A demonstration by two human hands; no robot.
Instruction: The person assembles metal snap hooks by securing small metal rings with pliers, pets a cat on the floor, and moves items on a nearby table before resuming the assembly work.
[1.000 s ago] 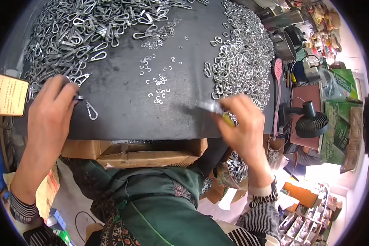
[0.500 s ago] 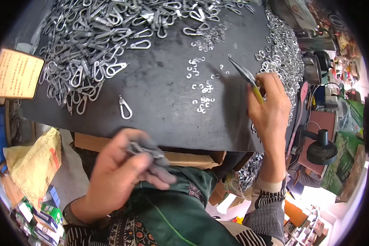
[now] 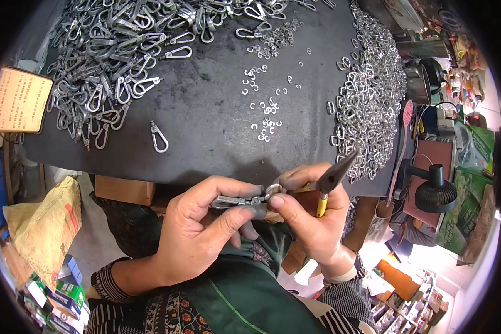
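My left hand (image 3: 195,228) pinches a silver snap hook (image 3: 228,201) between thumb and forefinger, in front of my body near the table's front edge. The hook's swivel end points right and meets a small metal link (image 3: 273,190). Thumb and fingertips of my right hand (image 3: 317,228) pinch that link. Long-nose pliers (image 3: 335,177) with yellow handles are tucked in the same hand, their jaws pointing up and right, away from the link. Whether the link passes through the hook's end is hidden by my fingertips. A single snap hook (image 3: 159,137) lies on the dark table.
A heap of snap hooks (image 3: 111,50) covers the table's far left. Small open rings (image 3: 267,122) are scattered mid-table, and a pile of links (image 3: 367,94) runs along the right. A phone-like screen with text (image 3: 18,100) stands left; a small black fan (image 3: 435,192) is at right.
My right hand has come down and left from the links to meet my left hand, now pinching a link beside the pliers. The left hand has moved right and up with the snap hook.
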